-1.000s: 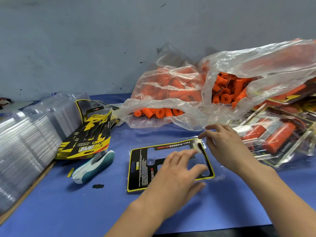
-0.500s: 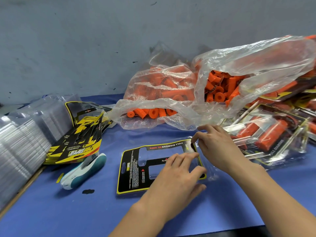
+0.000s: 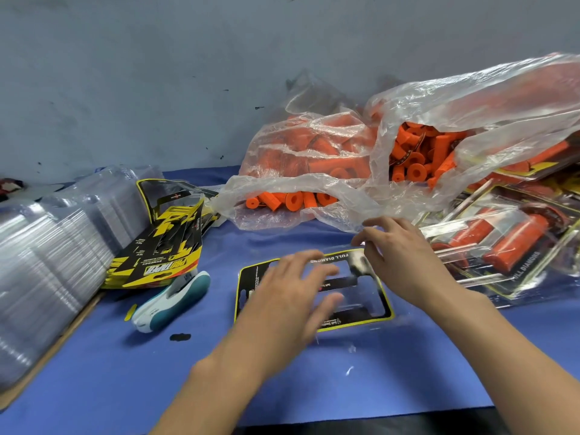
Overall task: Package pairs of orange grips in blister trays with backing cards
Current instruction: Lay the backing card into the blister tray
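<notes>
Black cardboard, a backing card with yellow edge and cut-out windows (image 3: 384,310), lies flat on the blue table cover (image 3: 94,372), inside a clear blister tray (image 3: 370,337). The left hand (image 3: 292,296) hovers over it with fingers spread and straight, blurred; half a second ago these fingers lay closer on the card. The right hand (image 3: 398,252) pinches the far clear edge of the tray, and it now sits a little higher than before. Beyond both hands, loose orange rubber grips (image 3: 414,158) fill a crumpled transparent plastic bag (image 3: 470,98). To the right of the right hand lie finished packs with orange grips (image 3: 508,243). To the left of the left hand are a white and teal stapler (image 3: 175,299), a fan of yellow-black cards (image 3: 163,252) and stacks of empty clear trays (image 3: 47,262). Behind everything stands a grey-blue wall with dark marks (image 3: 157,73).
</notes>
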